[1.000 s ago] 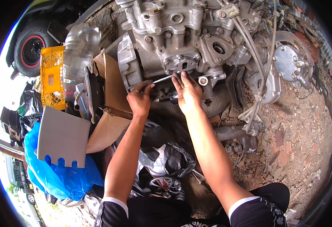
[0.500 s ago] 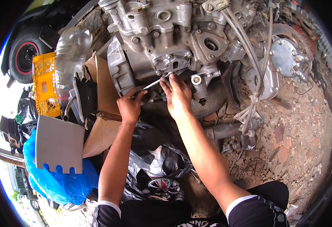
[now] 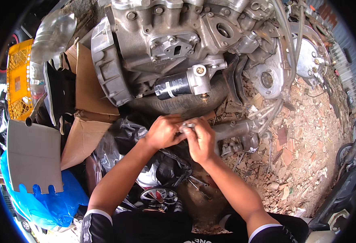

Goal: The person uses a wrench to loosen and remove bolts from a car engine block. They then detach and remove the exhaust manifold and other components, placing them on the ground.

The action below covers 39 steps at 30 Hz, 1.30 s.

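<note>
Head view: both hands meet in front of the engine (image 3: 131, 48), below the black filter (image 3: 170, 86) mounted on its near side and apart from both. The right hand (image 3: 201, 139) has a narrow grip, thumb and fingertips pressed around a small metal piece (image 3: 189, 125), silvery in colour; most of it is hidden, so its full shape cannot be told. The left hand (image 3: 165, 132) comes in from the other side with its fingers curled inward, their tips close to the same piece; whether its grip holds anything cannot be made out.

A worn tyre (image 3: 188, 106) lies under the filter. Right of the hands, a metal pipe (image 3: 234, 128) rests on the floor (image 3: 303, 162), which is strewn with dirt and broken rubble. Black plastic bags (image 3: 119, 135) lie below and left of the hands. Farther left stand an open cardboard box (image 3: 92, 81) and a yellow crate (image 3: 19, 83), with a grey panel (image 3: 34, 154) in front of them, its notched lower edge over a blue bag (image 3: 44, 208).
</note>
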Each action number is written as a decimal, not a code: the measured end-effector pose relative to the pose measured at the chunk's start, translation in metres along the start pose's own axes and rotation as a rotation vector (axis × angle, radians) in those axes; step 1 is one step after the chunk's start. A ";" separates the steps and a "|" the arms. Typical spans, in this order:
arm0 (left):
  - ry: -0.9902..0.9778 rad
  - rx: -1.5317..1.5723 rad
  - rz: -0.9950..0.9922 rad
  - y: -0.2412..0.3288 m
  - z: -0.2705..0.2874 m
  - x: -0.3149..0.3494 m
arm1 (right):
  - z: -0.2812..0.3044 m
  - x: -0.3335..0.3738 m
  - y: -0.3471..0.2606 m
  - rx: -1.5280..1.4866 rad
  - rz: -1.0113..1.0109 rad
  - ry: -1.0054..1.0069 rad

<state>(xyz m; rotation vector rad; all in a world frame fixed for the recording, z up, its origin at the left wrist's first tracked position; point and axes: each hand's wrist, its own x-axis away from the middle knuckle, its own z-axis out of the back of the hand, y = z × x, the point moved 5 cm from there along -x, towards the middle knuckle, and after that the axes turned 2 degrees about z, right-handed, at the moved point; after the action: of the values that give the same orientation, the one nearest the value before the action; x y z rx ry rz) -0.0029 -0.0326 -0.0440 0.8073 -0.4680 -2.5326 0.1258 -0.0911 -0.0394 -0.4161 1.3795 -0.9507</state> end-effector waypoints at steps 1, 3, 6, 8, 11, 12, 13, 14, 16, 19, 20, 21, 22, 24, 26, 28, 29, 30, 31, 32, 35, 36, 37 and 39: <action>0.014 -0.037 -0.013 0.003 0.002 -0.006 | 0.009 0.008 0.010 0.051 -0.070 -0.020; 0.131 -0.117 -0.047 0.003 0.012 -0.018 | 0.020 0.014 0.021 0.002 -0.208 -0.034; 0.263 -0.316 0.132 -0.005 0.016 -0.024 | 0.040 0.016 0.029 0.085 -0.345 -0.225; 0.240 -0.446 0.229 -0.011 0.019 -0.031 | 0.058 0.023 0.026 0.149 -0.425 -0.499; 0.195 -0.516 0.379 -0.029 0.031 -0.042 | 0.094 0.048 0.022 0.279 -0.552 -1.004; 0.162 -0.520 0.426 -0.036 0.035 -0.045 | 0.104 0.060 0.021 0.341 -0.610 -1.202; 0.057 -0.426 0.579 -0.049 0.037 -0.046 | 0.111 0.069 0.018 0.364 -0.619 -1.349; 0.038 -0.400 0.611 -0.049 0.037 -0.049 | 0.123 0.077 0.013 0.403 -0.631 -1.485; 0.010 -0.383 0.673 -0.052 0.039 -0.057 | 0.134 0.085 0.028 0.473 -0.635 -1.622; 0.020 -0.394 0.596 -0.045 0.025 -0.063 | 0.152 0.143 0.069 0.562 -0.673 -1.420; -0.001 -0.399 0.586 -0.043 0.027 -0.058 | 0.148 0.152 0.076 0.559 -0.666 -1.430; 0.016 -0.435 0.557 -0.044 0.031 -0.059 | 0.146 0.162 0.082 0.557 -0.662 -1.439; 0.023 -0.425 0.572 -0.048 0.033 -0.059 | 0.146 0.171 0.087 0.558 -0.659 -1.447; 0.018 -0.434 0.582 -0.046 0.033 -0.062 | 0.151 0.177 0.089 0.478 -0.610 -1.465; -0.009 -0.470 0.621 -0.043 0.031 -0.062 | 0.153 0.188 0.095 0.447 -0.618 -1.482; 0.023 -0.494 0.647 -0.040 0.026 -0.068 | 0.165 0.189 0.107 0.430 -0.638 -1.381; 0.048 -0.493 0.664 -0.036 0.021 -0.066 | 0.170 0.192 0.110 0.395 -0.656 -1.339; 0.073 -0.492 0.679 -0.033 0.016 -0.066 | 0.174 0.193 0.111 0.360 -0.675 -1.298; 0.069 -0.495 0.701 -0.031 0.011 -0.065 | 0.177 0.194 0.121 0.400 -0.648 -1.239; 0.081 -0.546 0.686 -0.026 0.009 -0.058 | 0.173 0.194 0.124 0.364 -0.659 -1.224; 0.095 -0.586 0.668 -0.001 -0.006 -0.046 | 0.185 0.167 0.115 0.341 -0.637 -1.136; 0.083 -0.580 0.676 0.008 -0.009 -0.044 | 0.191 0.164 0.116 0.321 -0.621 -1.127; 0.071 -0.574 0.684 0.015 -0.013 -0.042 | 0.196 0.160 0.118 0.300 -0.606 -1.119; 0.045 -0.500 0.723 0.029 -0.023 -0.029 | 0.202 0.160 0.117 0.235 -0.558 -1.091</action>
<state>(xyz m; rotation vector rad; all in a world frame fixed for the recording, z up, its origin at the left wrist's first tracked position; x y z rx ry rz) 0.0414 -0.0465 -0.0357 0.3989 -0.0669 -1.8272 0.3403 -0.2002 -0.1893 -0.9828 0.1462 -1.0556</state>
